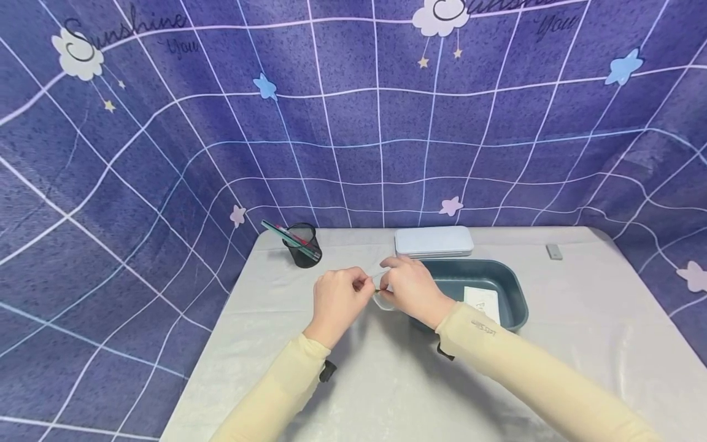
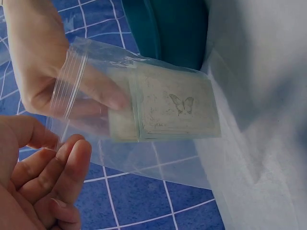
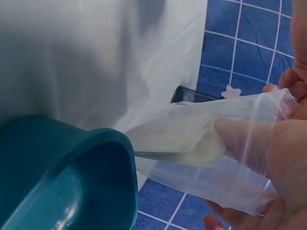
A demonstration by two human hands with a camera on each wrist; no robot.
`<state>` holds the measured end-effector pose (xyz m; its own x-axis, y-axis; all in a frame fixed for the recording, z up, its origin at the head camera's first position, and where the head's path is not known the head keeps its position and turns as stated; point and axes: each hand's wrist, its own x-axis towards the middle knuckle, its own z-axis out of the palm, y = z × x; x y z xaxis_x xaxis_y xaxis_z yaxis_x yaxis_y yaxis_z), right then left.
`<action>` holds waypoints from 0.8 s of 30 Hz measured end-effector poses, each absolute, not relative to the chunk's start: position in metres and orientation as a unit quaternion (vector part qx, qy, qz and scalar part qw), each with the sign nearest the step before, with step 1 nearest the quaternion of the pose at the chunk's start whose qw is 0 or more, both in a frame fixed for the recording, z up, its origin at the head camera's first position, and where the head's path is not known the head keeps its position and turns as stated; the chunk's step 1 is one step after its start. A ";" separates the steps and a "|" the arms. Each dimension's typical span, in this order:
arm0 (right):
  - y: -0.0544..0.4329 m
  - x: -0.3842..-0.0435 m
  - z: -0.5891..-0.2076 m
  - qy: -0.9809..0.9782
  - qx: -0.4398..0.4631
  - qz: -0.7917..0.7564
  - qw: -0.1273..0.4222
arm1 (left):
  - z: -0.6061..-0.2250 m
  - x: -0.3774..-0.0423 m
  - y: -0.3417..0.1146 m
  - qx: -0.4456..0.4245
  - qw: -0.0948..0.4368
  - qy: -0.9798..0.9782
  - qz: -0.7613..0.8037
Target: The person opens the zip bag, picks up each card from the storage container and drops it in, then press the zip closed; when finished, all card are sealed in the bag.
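Note:
Between both hands hangs a clear zip bag (image 2: 72,88), its zip strip along the mouth side. Inside lies a small stack of pale papers (image 2: 175,103), the front one printed with a butterfly. My left hand (image 1: 338,301) pinches one edge of the bag's mouth between thumb and fingertips. From the other side my right hand (image 1: 415,287) holds the bag, with one digit (image 3: 235,136) reaching past the zip strip to the papers and other fingers by the lower edge. Whether that digit is inside the bag or behind it I cannot tell.
A teal bin (image 1: 515,294) stands beside the right hand, with a white card (image 1: 482,301) in it. Behind it lies a pale flat case (image 1: 434,240). A black mesh pen holder (image 1: 307,256) stands at the back left, a small grey block (image 1: 554,252) at the right.

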<state>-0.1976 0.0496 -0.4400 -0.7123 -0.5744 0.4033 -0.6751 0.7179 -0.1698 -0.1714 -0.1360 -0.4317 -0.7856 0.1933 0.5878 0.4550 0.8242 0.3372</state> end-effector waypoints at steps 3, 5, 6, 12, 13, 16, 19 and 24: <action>0.049 -0.199 -0.441 -0.917 0.340 0.143 0.154 | -0.432 -0.172 -0.136 -0.179 0.277 -0.914 -0.237; 0.048 -0.200 -0.442 -0.918 0.339 0.141 0.149 | -0.432 -0.172 -0.136 -0.179 0.278 -0.914 -0.236; 0.048 -0.200 -0.442 -0.919 0.337 0.142 0.147 | -0.433 -0.172 -0.136 -0.179 0.279 -0.913 -0.236; 0.049 -0.199 -0.441 -0.922 0.334 0.144 0.136 | -0.435 -0.173 -0.137 -0.175 0.280 -0.914 -0.236; 0.050 -0.199 -0.441 -0.922 0.335 0.144 0.134 | -0.435 -0.173 -0.137 -0.174 0.278 -0.914 -0.237; 0.052 -0.197 -0.439 -0.921 0.338 0.148 0.127 | -0.435 -0.173 -0.138 -0.171 0.273 -0.916 -0.238; 0.054 -0.194 -0.437 -0.916 0.347 0.151 0.132 | -0.434 -0.172 -0.138 -0.169 0.269 -0.918 -0.238; 0.063 -0.188 -0.430 -0.899 0.370 0.163 0.169 | -0.431 -0.172 -0.138 -0.169 0.269 -0.918 -0.238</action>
<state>-0.1882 0.0628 -0.4300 -0.6696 -0.6102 0.4233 -0.7199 0.6736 -0.1677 -0.1723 -0.1382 -0.4313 -0.7986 0.1817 0.5738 0.4380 0.8293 0.3470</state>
